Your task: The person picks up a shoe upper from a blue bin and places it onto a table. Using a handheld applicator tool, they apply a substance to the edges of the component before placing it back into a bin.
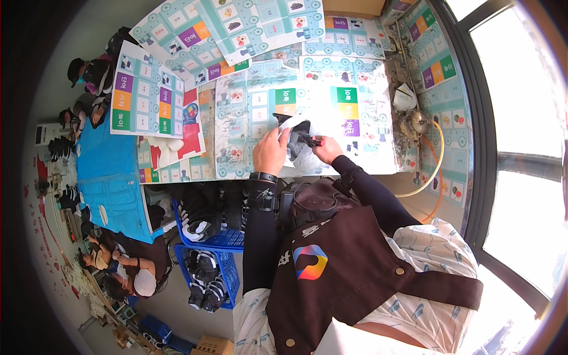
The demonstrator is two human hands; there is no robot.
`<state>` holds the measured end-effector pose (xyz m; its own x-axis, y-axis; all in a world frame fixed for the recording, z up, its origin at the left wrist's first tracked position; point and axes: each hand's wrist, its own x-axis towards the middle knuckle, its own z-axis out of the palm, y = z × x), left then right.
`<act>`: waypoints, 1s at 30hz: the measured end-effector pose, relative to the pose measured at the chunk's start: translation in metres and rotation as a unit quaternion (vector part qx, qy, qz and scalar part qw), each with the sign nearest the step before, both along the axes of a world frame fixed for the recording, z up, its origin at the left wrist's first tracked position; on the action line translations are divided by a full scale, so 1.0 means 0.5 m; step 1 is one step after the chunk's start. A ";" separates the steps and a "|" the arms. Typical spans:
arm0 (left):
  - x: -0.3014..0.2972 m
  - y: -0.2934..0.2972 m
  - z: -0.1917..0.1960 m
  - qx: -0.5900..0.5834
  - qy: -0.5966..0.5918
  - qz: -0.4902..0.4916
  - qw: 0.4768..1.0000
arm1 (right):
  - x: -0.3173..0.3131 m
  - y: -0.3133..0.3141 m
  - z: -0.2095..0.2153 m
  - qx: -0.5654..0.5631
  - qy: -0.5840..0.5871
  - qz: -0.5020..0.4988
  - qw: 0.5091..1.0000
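The dark shoe piece, grey and black with a white edge, is lying just above centre, between both hands at the near side of the paper-covered worktable. The left hand is sitting at its 8 o'clock side, fingers narrowing on the white edge; the right hand, at 4 o'clock, is pinching a slim dark item, and whether that is a tool or part of the piece is not being shown clearly. Good handling is calling for a steady left hold, fingertips staying off the face being worked, and the right wrist moving lightly so that the soft material is not creasing. Around the hands, a raised printed sheet is standing at 10 o'clock and a red-and-white sheet is lying at 9, both narrowing the left reach. A stained can is standing near 3 o'clock, and a yellow hose is looping beyond it, a likely snag for the right sleeve. Blue crates of shoes are resting at 7 o'clock; a seated co-worker is occupying 8 o'clock, well apart.
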<state>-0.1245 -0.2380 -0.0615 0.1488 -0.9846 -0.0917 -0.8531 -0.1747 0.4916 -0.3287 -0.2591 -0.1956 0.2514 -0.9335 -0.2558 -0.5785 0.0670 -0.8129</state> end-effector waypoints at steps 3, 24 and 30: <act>-0.007 -0.019 0.010 -0.006 -0.003 -0.008 1.000 | 0.004 -0.006 -0.001 -0.020 0.065 0.011 0.998; -0.025 -0.153 0.025 0.057 -0.027 -0.076 0.995 | 0.009 0.006 0.013 -0.080 0.110 0.016 0.991; -0.027 -0.147 0.019 0.051 -0.029 -0.079 0.995 | 0.009 0.004 0.024 -0.089 0.109 0.018 0.990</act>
<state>-0.1379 -0.3117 -0.0519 0.0013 -0.9820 -0.1888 -0.9000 -0.0834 0.4278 -0.3244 -0.2572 -0.1834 0.2420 -0.9601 -0.1405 -0.7411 -0.0894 -0.6654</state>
